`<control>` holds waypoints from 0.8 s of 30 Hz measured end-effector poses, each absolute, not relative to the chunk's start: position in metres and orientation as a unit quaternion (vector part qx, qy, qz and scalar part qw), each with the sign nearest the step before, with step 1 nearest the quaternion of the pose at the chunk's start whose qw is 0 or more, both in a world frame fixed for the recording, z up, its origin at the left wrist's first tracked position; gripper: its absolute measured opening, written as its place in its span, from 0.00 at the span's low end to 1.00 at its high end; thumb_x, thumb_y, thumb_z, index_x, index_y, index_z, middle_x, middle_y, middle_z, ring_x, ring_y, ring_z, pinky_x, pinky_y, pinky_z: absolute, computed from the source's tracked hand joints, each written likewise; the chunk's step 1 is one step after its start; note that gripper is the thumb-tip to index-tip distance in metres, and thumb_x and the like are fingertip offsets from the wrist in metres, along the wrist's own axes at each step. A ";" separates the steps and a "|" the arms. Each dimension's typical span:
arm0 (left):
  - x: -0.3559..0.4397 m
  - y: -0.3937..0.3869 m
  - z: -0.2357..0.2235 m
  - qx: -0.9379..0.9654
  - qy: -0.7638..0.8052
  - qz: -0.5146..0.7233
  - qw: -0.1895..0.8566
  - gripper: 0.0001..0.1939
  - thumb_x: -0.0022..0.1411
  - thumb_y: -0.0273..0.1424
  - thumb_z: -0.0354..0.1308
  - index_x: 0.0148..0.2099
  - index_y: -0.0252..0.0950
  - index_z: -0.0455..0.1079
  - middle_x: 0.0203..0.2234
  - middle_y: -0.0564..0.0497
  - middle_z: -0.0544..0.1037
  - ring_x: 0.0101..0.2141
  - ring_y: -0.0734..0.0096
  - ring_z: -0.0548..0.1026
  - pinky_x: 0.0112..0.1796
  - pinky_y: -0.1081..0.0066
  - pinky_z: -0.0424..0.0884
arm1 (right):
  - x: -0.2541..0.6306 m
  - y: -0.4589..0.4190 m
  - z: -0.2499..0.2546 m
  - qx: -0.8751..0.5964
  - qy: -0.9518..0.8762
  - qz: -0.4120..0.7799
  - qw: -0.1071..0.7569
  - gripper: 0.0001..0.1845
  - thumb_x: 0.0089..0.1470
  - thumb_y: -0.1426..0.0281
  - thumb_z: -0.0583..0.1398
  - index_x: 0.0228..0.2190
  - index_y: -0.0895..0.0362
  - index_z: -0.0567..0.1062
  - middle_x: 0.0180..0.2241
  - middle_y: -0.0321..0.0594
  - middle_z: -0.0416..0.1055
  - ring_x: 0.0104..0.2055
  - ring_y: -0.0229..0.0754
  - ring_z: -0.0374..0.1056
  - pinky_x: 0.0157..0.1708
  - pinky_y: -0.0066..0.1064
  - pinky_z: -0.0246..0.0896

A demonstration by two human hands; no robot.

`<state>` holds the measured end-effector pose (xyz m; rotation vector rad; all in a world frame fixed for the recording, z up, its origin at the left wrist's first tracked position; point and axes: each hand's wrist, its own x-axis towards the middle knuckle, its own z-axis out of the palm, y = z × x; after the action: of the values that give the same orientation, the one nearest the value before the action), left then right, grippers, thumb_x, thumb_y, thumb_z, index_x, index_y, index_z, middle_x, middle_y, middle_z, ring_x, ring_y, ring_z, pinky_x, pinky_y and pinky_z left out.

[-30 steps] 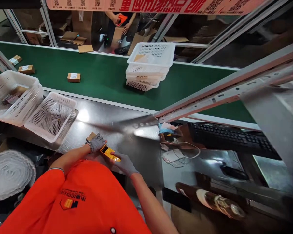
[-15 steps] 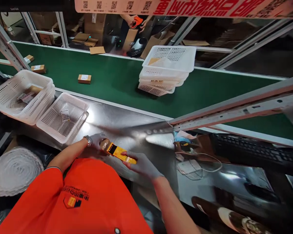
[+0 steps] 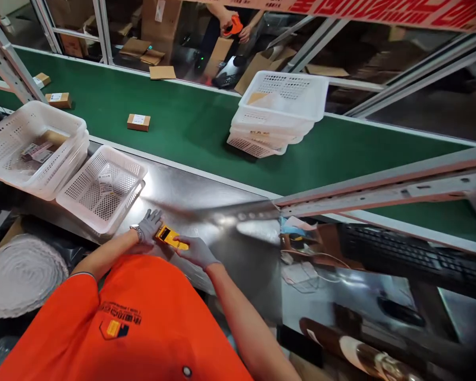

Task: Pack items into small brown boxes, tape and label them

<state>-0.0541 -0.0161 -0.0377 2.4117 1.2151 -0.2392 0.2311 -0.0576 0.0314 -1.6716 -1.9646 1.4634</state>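
Observation:
In the head view, my right hand [image 3: 198,252], in a grey glove, is closed around the handle end of a yellow tape dispenser [image 3: 173,239] with a black part near its head. My left hand [image 3: 148,226], also gloved and with a metal watch at the wrist, lies with fingers stretched out at the dispenser's head end. Something brown shows just below the dispenser, partly hidden between my hands and the orange shirt. Both hands are low over the steel table [image 3: 182,193], close to my body.
A white basket [image 3: 121,203] and stacked baskets [image 3: 63,174] stand left. Beyond runs a green conveyor [image 3: 186,132] bearing small boxes [image 3: 138,121] and another basket stack [image 3: 277,114]. A metal post [image 3: 341,193] and keyboard [image 3: 404,248] are right. Across the belt, a co-worker's hands hold an orange tool [image 3: 234,25].
My right hand has moved left with the tape dispenser. My left hand has shifted left and opened, its fingers now stretched out, where before they were around a brown item at the dispenser's head.

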 end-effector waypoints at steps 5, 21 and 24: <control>-0.037 -0.028 -0.046 0.870 0.438 -0.090 0.205 0.58 0.64 0.48 0.69 0.85 0.23 0.57 0.85 0.21 0.48 0.83 0.21 0.46 0.78 0.24 0.37 | 0.254 -0.062 0.056 -0.565 -0.685 0.460 0.014 0.28 0.55 0.63 0.72 0.57 0.54 0.91 0.48 0.45 0.92 0.50 0.56 0.87 0.50 0.38 0.78; -0.030 -0.019 -0.057 0.825 0.517 -0.083 0.211 0.55 0.69 0.46 0.74 0.88 0.32 0.57 0.86 0.24 0.48 0.83 0.20 0.48 0.77 0.25 0.38 | 0.285 -0.016 0.096 -0.691 -0.621 0.309 -0.203 0.17 0.61 0.63 0.70 0.49 0.53 0.92 0.43 0.49 0.89 0.45 0.51 0.84 0.41 0.33 0.67; -0.027 -0.019 -0.058 0.810 0.538 -0.062 0.227 0.47 0.72 0.44 0.72 0.87 0.47 0.61 0.87 0.33 0.48 0.82 0.22 0.49 0.77 0.25 0.37 | 0.312 -0.024 0.082 -0.756 -0.588 0.229 -0.176 0.32 0.71 0.59 0.65 0.71 0.55 0.78 0.53 0.58 0.87 0.53 0.56 0.85 0.50 0.38 0.71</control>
<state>-0.0273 -0.0194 -0.0582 2.2317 1.4819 -0.1703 0.3116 -0.0244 0.0816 -2.6836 -2.0873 0.8138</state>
